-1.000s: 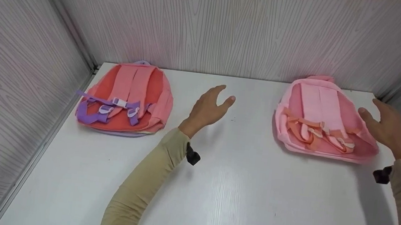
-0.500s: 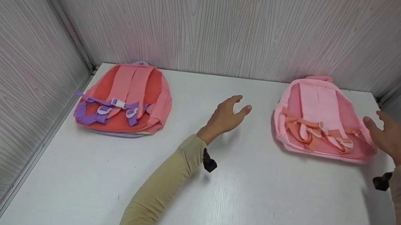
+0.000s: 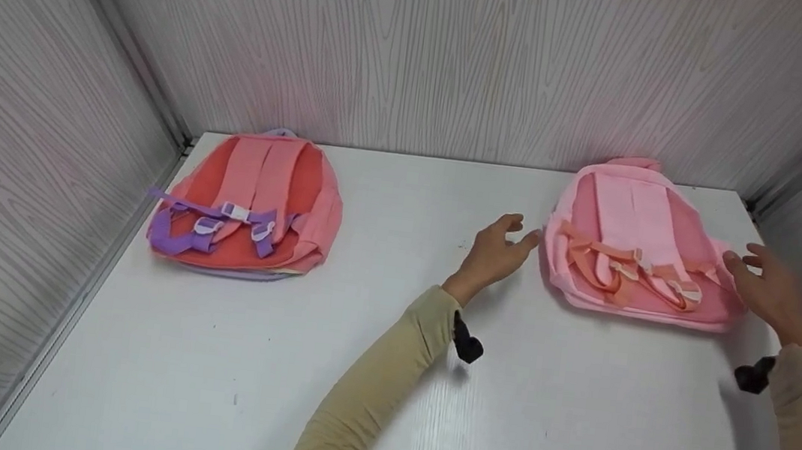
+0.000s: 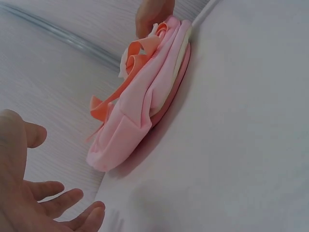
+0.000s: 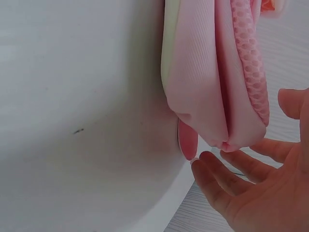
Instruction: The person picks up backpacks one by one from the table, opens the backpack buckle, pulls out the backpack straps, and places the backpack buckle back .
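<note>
The left hand (image 3: 492, 256) has neared the rounded, mesh-trimmed pink backpack (image 3: 633, 225).

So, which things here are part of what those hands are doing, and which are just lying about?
Seemingly in the job:
left hand
right hand
pink backpack with orange straps, between them

Apparently just lying about:
coral backpack with purple straps, no hand touching it

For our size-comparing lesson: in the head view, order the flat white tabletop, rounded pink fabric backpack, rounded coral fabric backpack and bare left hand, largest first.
1. Tabletop
2. Pink backpack and coral backpack: too alike to rank
3. Left hand
</note>
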The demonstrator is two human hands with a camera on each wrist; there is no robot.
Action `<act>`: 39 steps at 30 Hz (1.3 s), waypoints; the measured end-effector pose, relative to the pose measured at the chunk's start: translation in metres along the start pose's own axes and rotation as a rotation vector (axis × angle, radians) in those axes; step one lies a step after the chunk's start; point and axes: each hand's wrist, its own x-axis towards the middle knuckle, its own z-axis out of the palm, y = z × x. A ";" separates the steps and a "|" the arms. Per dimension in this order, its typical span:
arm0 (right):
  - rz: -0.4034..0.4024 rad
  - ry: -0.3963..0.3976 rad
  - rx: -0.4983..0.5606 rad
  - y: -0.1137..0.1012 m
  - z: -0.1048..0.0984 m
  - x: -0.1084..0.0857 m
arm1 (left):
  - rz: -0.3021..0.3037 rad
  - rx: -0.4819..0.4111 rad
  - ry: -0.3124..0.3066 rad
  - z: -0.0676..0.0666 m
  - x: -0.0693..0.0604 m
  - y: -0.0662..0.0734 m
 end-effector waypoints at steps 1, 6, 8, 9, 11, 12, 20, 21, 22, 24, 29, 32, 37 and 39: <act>-0.010 0.004 0.000 0.001 0.001 -0.001 | -0.005 -0.008 -0.001 0.004 0.001 0.000; -0.085 -0.008 -0.029 0.009 0.001 -0.003 | -0.038 -0.048 -0.012 0.019 0.003 0.001; -0.088 -0.021 -0.048 0.011 0.000 -0.003 | -0.055 -0.057 -0.019 0.025 0.004 0.003; -0.084 -0.032 -0.054 0.012 0.000 -0.004 | -0.062 -0.060 -0.020 0.028 0.004 0.004; -0.068 -0.050 -0.060 0.013 -0.002 -0.004 | -0.081 -0.062 -0.020 0.034 0.004 0.006; -0.057 -0.055 -0.058 0.014 -0.002 -0.004 | -0.094 -0.067 -0.020 0.038 0.004 0.007; 0.011 -0.099 -0.002 0.022 -0.006 -0.013 | -0.074 -0.064 -0.006 0.055 0.001 0.008; 0.018 -0.102 0.007 0.023 -0.006 -0.014 | -0.069 -0.059 -0.004 0.056 0.001 0.008; 0.021 -0.103 0.013 0.023 -0.006 -0.014 | -0.067 -0.057 -0.003 0.057 0.001 0.007; 0.027 -0.108 0.024 0.024 -0.006 -0.015 | -0.062 -0.055 -0.004 0.058 0.000 0.007; 0.023 -0.118 0.027 0.023 -0.005 -0.017 | -0.047 -0.059 0.002 0.058 -0.002 0.009; 0.018 -0.121 0.036 0.021 -0.005 -0.018 | -0.050 -0.054 0.007 0.057 -0.003 0.012; 0.011 -0.134 0.042 0.015 -0.006 -0.019 | -0.072 -0.040 0.007 0.053 -0.002 0.014; 0.006 -0.138 0.039 0.011 -0.006 -0.017 | -0.076 -0.035 0.004 0.049 0.000 0.016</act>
